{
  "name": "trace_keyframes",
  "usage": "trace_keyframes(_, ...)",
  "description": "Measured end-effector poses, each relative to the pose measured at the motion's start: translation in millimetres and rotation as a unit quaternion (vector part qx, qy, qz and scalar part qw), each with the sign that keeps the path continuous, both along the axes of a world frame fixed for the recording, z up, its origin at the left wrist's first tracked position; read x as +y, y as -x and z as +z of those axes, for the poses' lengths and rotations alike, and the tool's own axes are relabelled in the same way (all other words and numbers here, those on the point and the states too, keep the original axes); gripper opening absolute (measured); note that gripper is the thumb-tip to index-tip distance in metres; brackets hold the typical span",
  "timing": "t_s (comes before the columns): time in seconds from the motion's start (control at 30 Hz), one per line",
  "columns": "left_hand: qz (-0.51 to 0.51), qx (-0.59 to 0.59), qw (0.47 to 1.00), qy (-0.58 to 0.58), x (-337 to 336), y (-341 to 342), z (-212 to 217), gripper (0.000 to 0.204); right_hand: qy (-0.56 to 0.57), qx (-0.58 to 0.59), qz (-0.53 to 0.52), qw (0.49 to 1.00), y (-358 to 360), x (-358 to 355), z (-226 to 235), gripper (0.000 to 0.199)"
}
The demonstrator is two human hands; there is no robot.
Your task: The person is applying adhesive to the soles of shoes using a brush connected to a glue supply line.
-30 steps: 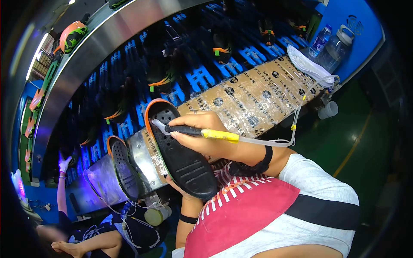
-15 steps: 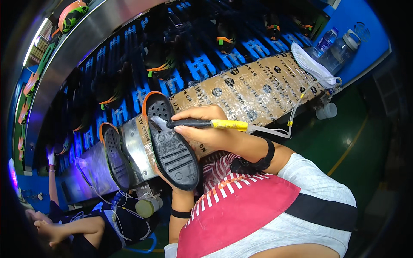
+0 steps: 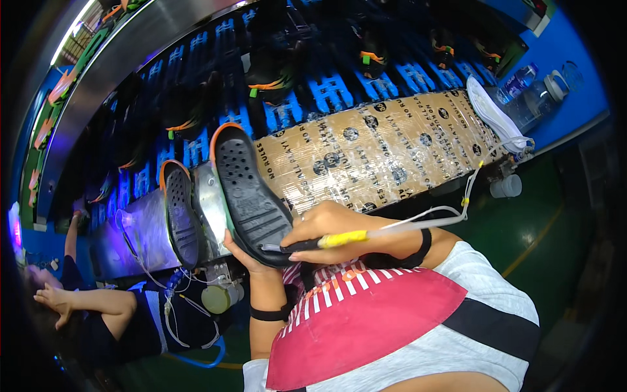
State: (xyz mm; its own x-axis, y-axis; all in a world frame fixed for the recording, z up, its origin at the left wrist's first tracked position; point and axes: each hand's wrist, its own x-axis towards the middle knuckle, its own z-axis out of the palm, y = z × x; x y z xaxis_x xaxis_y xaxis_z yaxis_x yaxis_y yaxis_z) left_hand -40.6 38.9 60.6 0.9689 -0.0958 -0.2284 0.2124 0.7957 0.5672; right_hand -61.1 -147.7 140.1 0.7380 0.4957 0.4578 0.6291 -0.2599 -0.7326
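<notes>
A black shoe sole (image 3: 251,189) with an orange toe rim is held tilted in front of me, its holed, ribbed face upward. My left hand (image 3: 245,253) is closed around its heel end from beneath, with most fingers hidden. My right hand (image 3: 326,225) grips a glue brush (image 3: 343,238) with a black handle and yellow wrapping. The brush tip touches the sole's face near the heel. From the handle's back end a clear tube (image 3: 418,223) runs off to the right. Beside the held piece, a second black sole (image 3: 181,215) rests on the metal bench to the left.
A cardboard-covered bench (image 3: 359,153) extends rightward, with a white sole-shaped piece (image 3: 490,114) and a clear bottle (image 3: 532,104) at its end. Behind runs a rack with blue holders (image 3: 332,93) carrying dark shoe parts. A co-worker's arm (image 3: 98,302) is at far left.
The brush in my right hand has moved from the sole's middle down to its heel end. My left hand now shows at the heel's left edge. The view has shifted slightly.
</notes>
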Motion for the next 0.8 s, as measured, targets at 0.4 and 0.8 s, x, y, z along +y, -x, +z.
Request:
trace_keyframes(0.4,0.219,0.107,0.969,0.039,78.8,-8.7,-4.1,0.062,-0.142,0.075,-0.107,0.981,-8.4,-16.6,-3.7,0.024)
trace_keyframes(0.8,0.167,-0.204,0.781,-0.566,64.8,50.0,136.4,0.044,-0.250,0.218,-0.221,0.917,-18.3,-43.0,-4.7,0.024)
